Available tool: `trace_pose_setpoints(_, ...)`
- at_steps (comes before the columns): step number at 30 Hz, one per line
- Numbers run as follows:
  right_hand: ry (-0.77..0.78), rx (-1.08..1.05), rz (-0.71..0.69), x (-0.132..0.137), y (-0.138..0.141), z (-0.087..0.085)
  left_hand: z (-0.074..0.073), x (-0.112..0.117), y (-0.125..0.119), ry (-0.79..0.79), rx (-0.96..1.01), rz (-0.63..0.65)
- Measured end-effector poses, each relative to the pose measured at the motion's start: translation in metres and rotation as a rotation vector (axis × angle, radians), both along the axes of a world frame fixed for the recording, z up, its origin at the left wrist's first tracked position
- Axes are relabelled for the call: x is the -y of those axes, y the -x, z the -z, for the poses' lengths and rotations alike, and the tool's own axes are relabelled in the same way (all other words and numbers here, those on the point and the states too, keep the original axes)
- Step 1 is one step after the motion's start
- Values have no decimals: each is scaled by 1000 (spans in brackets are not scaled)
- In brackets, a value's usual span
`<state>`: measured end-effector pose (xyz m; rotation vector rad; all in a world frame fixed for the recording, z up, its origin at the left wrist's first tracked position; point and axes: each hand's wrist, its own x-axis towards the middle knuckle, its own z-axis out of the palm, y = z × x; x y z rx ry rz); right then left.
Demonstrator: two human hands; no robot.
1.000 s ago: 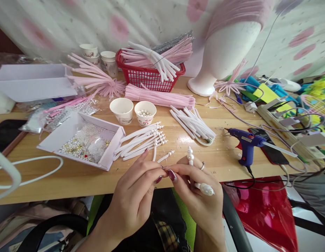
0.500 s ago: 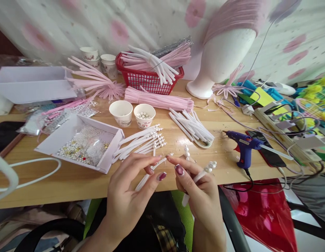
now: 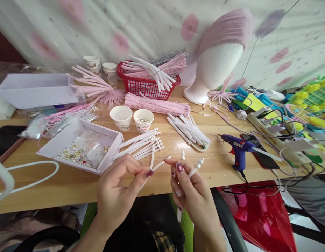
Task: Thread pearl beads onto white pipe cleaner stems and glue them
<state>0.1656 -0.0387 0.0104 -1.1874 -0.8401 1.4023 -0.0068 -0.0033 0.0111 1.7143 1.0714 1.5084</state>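
Pearl-tipped white stem (image 3: 158, 165) is hovering over the near edge of the wooden table (image 3: 73, 182), its lower end gripped by one hand and its pearl end pointing toward the other. At far left, a shallow white tray (image 3: 50, 148) is holding loose beads and pearls. Beside it, two paper cups (image 3: 121, 117) are standing together, the right-hand one carrying pearls. Just in front of them, a pile of finished stems (image 3: 141, 144) is lying fanned on the wood. The left hand (image 3: 116, 190) is pinching the stem between thumb and forefinger, its other fingers curling loosely. The right hand (image 3: 195, 197) is closing its fingers around a second beaded stem (image 3: 193, 171), thumb and forefinger reaching to the first stem's pearl end; whether they are touching it cannot be told. Further right, a blue glue gun (image 3: 238, 148) is resting on the table, its cord trailing over the edge.
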Motion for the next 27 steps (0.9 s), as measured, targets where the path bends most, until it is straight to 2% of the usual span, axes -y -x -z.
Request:
trace_pose_setpoints(2,-6,167,0,2,-1,-1,0,2,5,-19,-75,40)
trace_pose_setpoints(5,-99,356,-56,7,-2,-8,-1,5,8,3,-176,71)
trace_pose_setpoints(8,-127,412,-119,13,-1,-15,-5,7,4,24,-210,13)
trace_pose_setpoints(10,-126,399,-135,17,1,-17,-8,9,-2,46,-159,-6)
trace_pose_setpoints(13,-202,362,-97,20,4,-15,-8,15,-12,143,-2,36)
trace_pose_setpoints(17,-298,439,-77,19,11,-15,-9,22,-20,265,177,12)
trace_pose_setpoints(23,-521,618,50,17,18,-14,-15,24,-17,310,240,9)
trace_pose_setpoints(27,-612,701,121,18,21,-8,-14,25,-16,290,249,-3)
